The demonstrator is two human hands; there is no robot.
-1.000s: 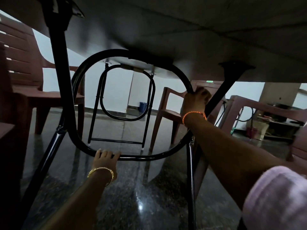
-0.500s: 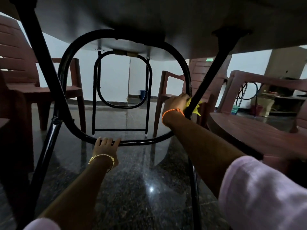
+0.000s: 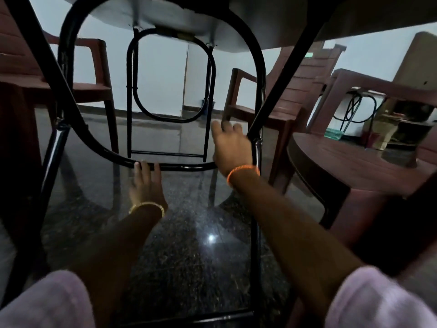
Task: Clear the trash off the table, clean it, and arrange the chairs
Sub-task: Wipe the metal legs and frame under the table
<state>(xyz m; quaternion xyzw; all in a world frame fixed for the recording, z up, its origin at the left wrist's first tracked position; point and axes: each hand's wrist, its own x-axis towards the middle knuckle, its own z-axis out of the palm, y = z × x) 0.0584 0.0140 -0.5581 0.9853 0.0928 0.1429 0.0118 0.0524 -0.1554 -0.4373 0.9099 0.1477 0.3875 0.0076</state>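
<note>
The tubular black table frame (image 3: 259, 74) has been released by the right hand (image 3: 233, 145), now spread beside it. Its rounded lower bar is gripped by the left hand (image 3: 147, 183) under the table (image 3: 307, 17); glossy speckled floor (image 3: 189, 256) lies below.

The table (image 3: 331, 17) shows only its dark underside, cut off at twelve o'clock. The left hand's (image 3: 146, 183) fingertips curl out of sight over the frame (image 3: 184, 167). The right hand (image 3: 233, 147) is motion-blurred; its palm faces away. Clutter on the shelf (image 3: 402, 129) at three o'clock is too dim to identify. Both sleeves (image 3: 378, 301) run off at six.
</note>
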